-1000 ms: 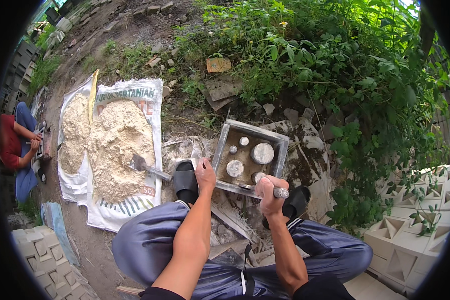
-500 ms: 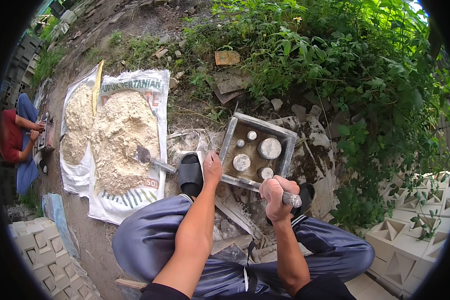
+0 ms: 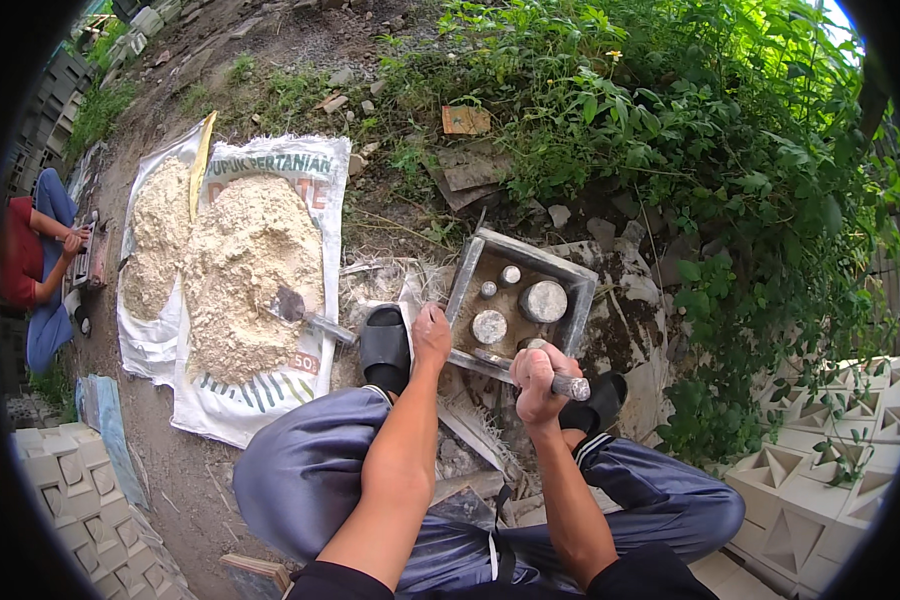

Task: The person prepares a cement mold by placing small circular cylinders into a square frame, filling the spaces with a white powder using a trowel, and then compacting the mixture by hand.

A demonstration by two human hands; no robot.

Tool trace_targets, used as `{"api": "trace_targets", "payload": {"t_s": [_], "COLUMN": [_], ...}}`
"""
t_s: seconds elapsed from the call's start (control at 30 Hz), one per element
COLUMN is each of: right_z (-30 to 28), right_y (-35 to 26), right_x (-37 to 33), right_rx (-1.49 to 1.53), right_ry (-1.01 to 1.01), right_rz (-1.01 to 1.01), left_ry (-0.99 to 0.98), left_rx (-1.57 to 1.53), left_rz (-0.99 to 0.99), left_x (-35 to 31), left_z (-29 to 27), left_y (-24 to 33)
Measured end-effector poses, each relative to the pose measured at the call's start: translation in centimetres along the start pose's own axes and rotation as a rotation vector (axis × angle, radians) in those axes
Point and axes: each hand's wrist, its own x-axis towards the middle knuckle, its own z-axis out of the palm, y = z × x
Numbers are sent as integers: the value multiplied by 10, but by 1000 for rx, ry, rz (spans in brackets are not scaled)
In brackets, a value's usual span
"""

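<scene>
Outdoors, the right grip (image 3: 540, 382) clenches a bar (image 3: 572, 387), likely stiff, heavy, best held mid-length; left grip (image 3: 432, 335), box (image 3: 584, 308) beside it, unclear.

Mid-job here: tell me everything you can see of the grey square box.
The open-topped box has four worn, dusty-looking walls; I cannot tell whether metal or wood. Inside, five upright round posts of differing widths rise from a brown, sandy-looking layer, one partly hidden by the right hand. It sits on littered ground ahead of the person, turned slightly clockwise. The left hand is by its near left corner; the right, holding a round-handled tool, is at its near wall. Contact is unclear.
</scene>
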Motion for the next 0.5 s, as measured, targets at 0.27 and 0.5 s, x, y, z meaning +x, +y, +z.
{"api": "trace_targets", "payload": {"t_s": [0.27,0.5], "right_z": [26,23], "right_y": [-13,42], "right_x": [8,5], "right_rx": [-88,-338], "right_ry": [-58,-133], "right_rz": [56,-213], "left_ry": [34,10], "left_rx": [-10,-37], "left_rz": [-11,16], "left_x": [0,4], "left_z": [-9,4], "left_y": [0,-3]}}
